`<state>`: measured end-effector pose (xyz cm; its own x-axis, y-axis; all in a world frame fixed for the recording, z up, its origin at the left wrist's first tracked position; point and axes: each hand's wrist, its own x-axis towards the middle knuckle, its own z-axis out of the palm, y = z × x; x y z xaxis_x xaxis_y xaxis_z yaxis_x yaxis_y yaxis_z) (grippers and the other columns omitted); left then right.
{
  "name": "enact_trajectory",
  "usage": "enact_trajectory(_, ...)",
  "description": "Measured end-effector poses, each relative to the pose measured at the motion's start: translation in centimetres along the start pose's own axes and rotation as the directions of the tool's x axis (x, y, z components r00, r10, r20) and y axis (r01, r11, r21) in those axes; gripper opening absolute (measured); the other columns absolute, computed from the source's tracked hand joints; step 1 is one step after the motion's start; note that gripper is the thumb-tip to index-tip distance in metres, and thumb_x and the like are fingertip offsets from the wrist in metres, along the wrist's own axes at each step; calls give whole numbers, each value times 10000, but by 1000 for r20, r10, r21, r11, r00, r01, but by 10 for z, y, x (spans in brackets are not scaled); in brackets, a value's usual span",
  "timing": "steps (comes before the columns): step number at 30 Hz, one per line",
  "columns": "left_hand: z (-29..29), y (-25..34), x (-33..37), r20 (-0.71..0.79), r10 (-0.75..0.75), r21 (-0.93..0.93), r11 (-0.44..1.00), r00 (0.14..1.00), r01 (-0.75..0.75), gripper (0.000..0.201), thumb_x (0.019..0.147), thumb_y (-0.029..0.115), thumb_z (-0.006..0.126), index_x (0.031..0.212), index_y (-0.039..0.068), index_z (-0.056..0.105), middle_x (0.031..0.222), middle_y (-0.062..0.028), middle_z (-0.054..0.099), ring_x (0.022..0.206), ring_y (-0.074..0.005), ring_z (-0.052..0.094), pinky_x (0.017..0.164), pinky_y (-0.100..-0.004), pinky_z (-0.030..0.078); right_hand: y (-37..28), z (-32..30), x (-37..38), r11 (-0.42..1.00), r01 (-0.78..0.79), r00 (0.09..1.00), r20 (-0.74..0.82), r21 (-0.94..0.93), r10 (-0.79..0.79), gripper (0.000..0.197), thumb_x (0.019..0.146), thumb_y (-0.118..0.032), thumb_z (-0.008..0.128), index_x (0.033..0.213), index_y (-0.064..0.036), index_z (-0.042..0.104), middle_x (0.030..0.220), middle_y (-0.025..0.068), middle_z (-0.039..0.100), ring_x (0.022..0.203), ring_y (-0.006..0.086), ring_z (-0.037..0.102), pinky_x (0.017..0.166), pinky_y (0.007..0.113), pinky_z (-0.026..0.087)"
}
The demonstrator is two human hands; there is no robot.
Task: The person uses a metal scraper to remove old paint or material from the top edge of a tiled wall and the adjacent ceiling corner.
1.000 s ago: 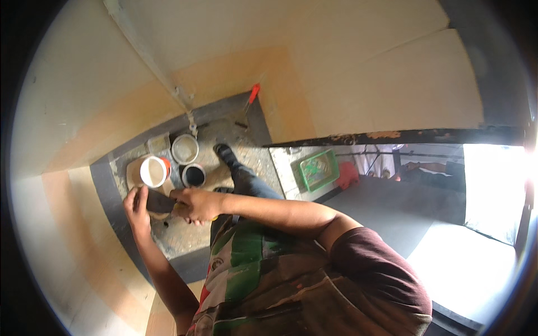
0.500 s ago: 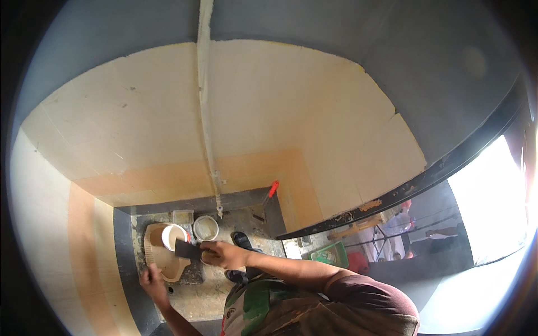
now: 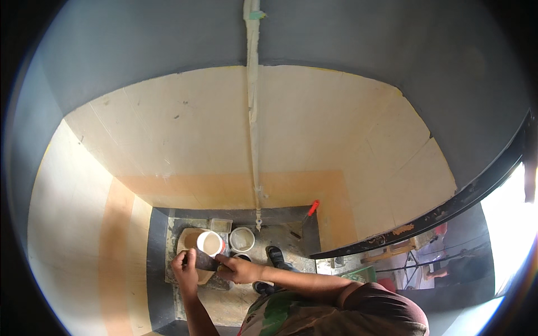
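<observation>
left hand (image 3: 184, 267): ok so this is the big change. half a second ago it's well apart from the dark flat blade (image 3: 207, 261), now it's right up by the blade's end, thumb raised, fingers bent. can't tell if it's pinching or just touching.
right hand (image 3: 238, 270): closed around the handle end of the blade, same as before. the fingers hide most of the handle.
blade: between the two hands, just left of the right one. so i'd call it two-handed again, not the right hand working solo.
white bucket (image 3: 223, 246): just beyond both hands, pale stuff inside. can't tell if the blade meets the rim.
beige tray (image 3: 191, 239): beyond the left hand, partly under that bucket.
pale round tub (image 3: 232, 240): just beyond the right hand.
red-handled tool (image 3: 314, 207): way farther out, right of the right hand, leaning by the wall (image 3: 196, 145).
</observation>
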<state>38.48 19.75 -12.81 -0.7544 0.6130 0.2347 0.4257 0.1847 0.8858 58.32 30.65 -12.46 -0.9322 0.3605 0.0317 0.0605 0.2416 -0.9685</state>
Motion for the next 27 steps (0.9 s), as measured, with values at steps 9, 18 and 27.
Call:
enact_trajectory(9,20,89,71,-76,-99,-327,942,992,69,606,1131,437,530,687,32,610,585,-14,553,495,-95,496,476,-254,377,13,-102,-20,898,-83,937,-273,433,218,407,1092,-176,602,1430,19,486,1118,97,608,865,144,547,727,313,478)
enact_trajectory(18,84,155,159,1,189,-411,896,982,-171,441,1148,298,506,907,-17,699,701,-32,595,624,-105,566,576,-259,475,-142,-365,-61,586,-467,672,-696,-662,-252,273,1090,-342,574,1068,-70,552,749,245,672,753,481,683,668,601,516)
enact_trajectory(27,232,208,264,-504,520,-132,743,690,-656,256,1102,213,563,1216,5,659,1120,-77,658,1103,-216,564,917,-386,457,-264,-405,13,289,-641,614,-701,-711,-364,298,1023,-329,645,965,-45,716,808,178,725,828,405,701,742,536,553)
